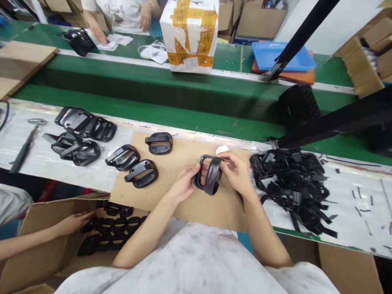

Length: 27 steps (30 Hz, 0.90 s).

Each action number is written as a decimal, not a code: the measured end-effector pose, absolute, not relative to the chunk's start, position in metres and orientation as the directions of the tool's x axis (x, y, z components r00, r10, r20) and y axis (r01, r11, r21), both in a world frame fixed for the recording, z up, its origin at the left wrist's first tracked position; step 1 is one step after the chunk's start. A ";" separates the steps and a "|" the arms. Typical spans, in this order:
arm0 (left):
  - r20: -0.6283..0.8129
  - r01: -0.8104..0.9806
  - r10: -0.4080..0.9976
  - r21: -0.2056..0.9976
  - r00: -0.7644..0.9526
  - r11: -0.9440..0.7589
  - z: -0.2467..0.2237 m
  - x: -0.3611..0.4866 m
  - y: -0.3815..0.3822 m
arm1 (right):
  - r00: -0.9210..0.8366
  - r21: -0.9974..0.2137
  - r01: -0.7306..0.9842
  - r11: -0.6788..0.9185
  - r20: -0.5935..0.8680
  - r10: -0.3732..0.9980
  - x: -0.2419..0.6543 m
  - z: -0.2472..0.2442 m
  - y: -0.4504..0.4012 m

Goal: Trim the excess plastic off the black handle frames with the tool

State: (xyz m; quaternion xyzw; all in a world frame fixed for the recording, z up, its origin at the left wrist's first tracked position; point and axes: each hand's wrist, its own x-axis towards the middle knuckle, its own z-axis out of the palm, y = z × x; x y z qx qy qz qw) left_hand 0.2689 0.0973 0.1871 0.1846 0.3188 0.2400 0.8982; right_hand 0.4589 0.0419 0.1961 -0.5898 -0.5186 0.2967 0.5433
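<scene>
Between my two hands is a black plastic oval frame with a curved strap band point(212, 176), held above a cardboard sheet point(177, 196). My left hand point(186, 181) is closed on its left rim. The fingers of my right hand point(234, 168) pinch the upper right of the band. Left of my hands, several similar black oval pieces lie on the sheet, among them one at the back point(159, 143) and one nearer me point(142, 174). A small white item point(221, 150) lies just behind my right hand.
Right of the sheet is a heap of black strap parts point(294, 188). More oval pieces point(76, 122) and a hammer point(26, 143) lie left. Another person's hand point(76, 222) reaches into a carton point(45, 253). Across the green bench stands a taped box point(190, 36); a dark post point(303, 32) slants nearby.
</scene>
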 end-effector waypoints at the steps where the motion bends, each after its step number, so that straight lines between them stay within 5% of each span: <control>1: -0.481 -0.294 0.535 0.489 0.694 0.821 0.187 0.265 0.093 | 0.281 -0.957 0.262 0.122 0.197 0.939 0.456 0.196 0.035; 7: -0.526 -0.261 0.486 0.445 0.698 0.857 0.186 0.262 0.069 | 0.323 -0.984 0.168 0.058 0.110 0.940 0.441 0.192 0.003; 14: -0.500 -0.158 0.506 0.584 0.703 0.796 0.184 0.261 0.062 | 0.572 -0.971 0.231 0.053 0.180 0.800 0.446 0.185 0.000; 27: -0.553 -0.316 0.531 0.441 0.642 0.840 0.169 0.269 0.057 | 0.641 -0.948 0.313 0.053 0.253 0.725 0.435 0.189 0.015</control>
